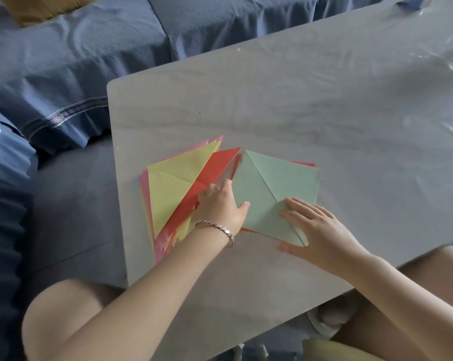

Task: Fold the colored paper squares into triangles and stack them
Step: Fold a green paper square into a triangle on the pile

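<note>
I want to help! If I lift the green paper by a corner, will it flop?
Probably: the green paper looks thin, so likely droops. Its diagonal crease may stiffen it slightly. It might slide on the smooth table.

Wrist of left hand point(221, 204): silver-toned bracelet point(216, 227) of flat oval links, sitting slack. Wrist of right hand point(322, 226): bare. Both forearms point(152, 287) bare to the bottom frame edge. Bare knees point(64, 308) at lower left and lower right.
</note>
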### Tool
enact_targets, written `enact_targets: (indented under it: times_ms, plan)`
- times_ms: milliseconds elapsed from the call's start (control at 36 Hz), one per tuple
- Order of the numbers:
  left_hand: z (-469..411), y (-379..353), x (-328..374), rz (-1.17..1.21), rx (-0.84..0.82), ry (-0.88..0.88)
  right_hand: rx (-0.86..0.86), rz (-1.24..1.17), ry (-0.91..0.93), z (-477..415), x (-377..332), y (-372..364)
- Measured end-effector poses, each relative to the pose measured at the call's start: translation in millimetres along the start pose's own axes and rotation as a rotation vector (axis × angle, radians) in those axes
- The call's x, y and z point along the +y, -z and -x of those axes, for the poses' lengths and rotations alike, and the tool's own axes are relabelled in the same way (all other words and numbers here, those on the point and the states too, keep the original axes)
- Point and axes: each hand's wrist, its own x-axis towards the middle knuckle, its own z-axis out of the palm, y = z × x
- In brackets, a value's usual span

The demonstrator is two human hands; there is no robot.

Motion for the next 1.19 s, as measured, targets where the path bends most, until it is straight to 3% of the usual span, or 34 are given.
enact_targets:
  times_ms: [83,222,528,722,1000,1194]
  plan:
    - [-4.9,1.3,4.6,0.150,-0.001,0.055,-0.047,-0.002,-0.054,1.6,2.1,-4.5]
    - [-10.9,3.0,4.3,0.208,0.003,0.102,0.044,-0.009,-0.001,1.3,0.7,-3.2]
    - [-8.3,10.1,8.3,0.362,0.235,0.043,0.026,-0.013,0.049,2.2,3.1,-8.1]
    - [-5.3,8.5,7.8,0.296,0.282,0.020,0.071,-0.026,0.082,5.2,3.6,-10.1]
    - [-1.7,8.8,3.0,0.196,0.482,-0.088,0.170,0.040,0.065,15.8,12.5,-18.1]
    - [1.8,14.2,1.1,0.097,0.621,-0.283,0.252,0.081,0.109,17.8,11.9,-18.4]
